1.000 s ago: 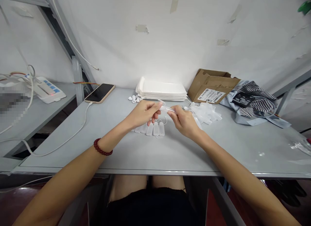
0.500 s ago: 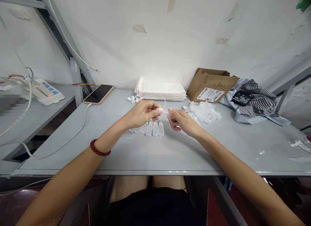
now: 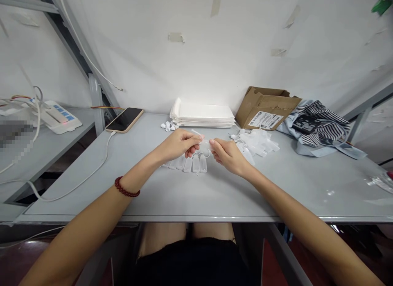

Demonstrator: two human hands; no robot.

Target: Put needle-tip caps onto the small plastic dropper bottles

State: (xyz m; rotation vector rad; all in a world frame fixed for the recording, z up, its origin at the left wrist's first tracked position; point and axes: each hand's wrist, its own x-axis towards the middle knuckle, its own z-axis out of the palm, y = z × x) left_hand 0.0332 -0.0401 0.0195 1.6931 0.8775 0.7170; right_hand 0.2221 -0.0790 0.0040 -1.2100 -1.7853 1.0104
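Observation:
Between my two hands is a small translucent white plastic piece (image 3: 205, 145). My left hand (image 3: 183, 145) pinches its left end, where a thin white tube sticks up past the fingertips. The right end is pinched by the thumb and fingers of my right hand (image 3: 226, 153). Just below the hands, several translucent tags (image 3: 195, 163) lie side by side in a row on the grey table (image 3: 196, 196). To the right of my right hand is a loose pile of similar translucent pieces (image 3: 258, 142). Several small white caps (image 3: 167, 125) sit behind my left hand.
A stack of white envelopes (image 3: 202, 115) lies by the wall. Right of it are an open cardboard box (image 3: 265, 107) and a striped cloth bundle (image 3: 325, 126). A phone (image 3: 125, 119) with a white cable and a power strip (image 3: 59, 116) are on the left.
The thin white tube that arched up between my hands now points up and left by my left fingertips. My right hand has shifted slightly left, its fingers more curled, and the piece lies level between both hands.

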